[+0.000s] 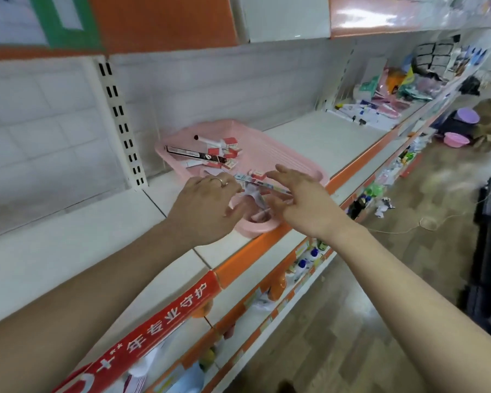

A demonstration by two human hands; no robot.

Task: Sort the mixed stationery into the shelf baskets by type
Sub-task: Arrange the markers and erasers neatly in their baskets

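A pink basket (289,154) sits on the white shelf (323,134). In its far corner lie several small red-and-white boxes (227,154), a long dark box (194,154) and a white marker with a black cap (207,140). Both hands are over the basket's near end. My left hand (204,205), with a ring on one finger, pinches a pale, crumpled-looking item (253,194). A long slim printed pack (264,184) runs between the two hands. My right hand (301,199) has its fingers spread and touches that pack; what its fingertips grip is hidden.
The shelf edge carries an orange strip (255,256) and a red banner with white characters (165,321). Packaged goods (380,109) pile up farther right on the shelf. Lower shelves hold bottles (306,259). Pink and purple basins (459,131) stand on the wooden floor.
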